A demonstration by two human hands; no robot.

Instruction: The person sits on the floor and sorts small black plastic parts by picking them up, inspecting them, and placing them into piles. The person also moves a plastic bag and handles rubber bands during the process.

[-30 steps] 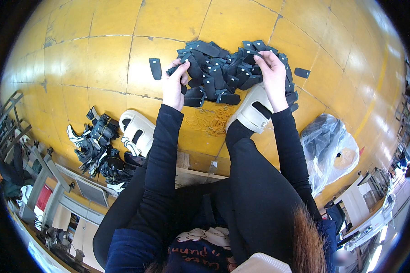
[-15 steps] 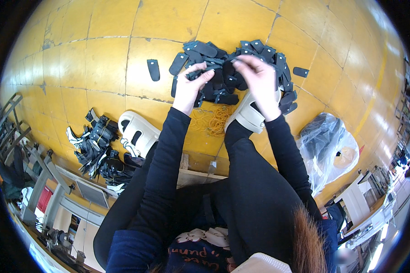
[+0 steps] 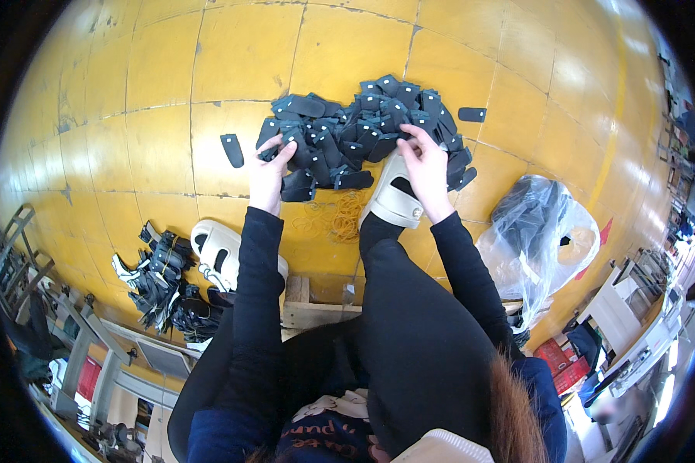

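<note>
The flat dark pieces (image 3: 328,147) lie in a loose pile on the yellow floor (image 3: 247,54), ahead of your feet. Your left hand (image 3: 269,177) is over the pile's near left edge, thumb and forefinger curved toward each other above dark material; you may be pinching a piece there, but I cannot tell. Your right hand (image 3: 428,170) is at the pile's near edge, right of its middle, the thumb a little apart from the fingers. Whether a piece sits between those tips I cannot tell either.

Watch for taking two at once: the pieces look thin and overlap at many angles, so a low pinch could catch the one beneath or drag neighbours out of place. Your right slide shoe (image 3: 394,201) points into the pile's near edge, just below that hand; shift the foot and you could push or scuff pieces. The tangle of yellow loops (image 3: 340,212) lies just nearer than the pile and nearly matches the floor, so a sleeve or toe might snag it unnoticed.

Two strays could be overlooked: one piece (image 3: 231,150) just right of a long tile edge on the left, another (image 3: 472,115) beyond the pile's right edge. The clear plastic bag (image 3: 544,239) sits near your right forearm; a wide elbow could brush it.
</note>
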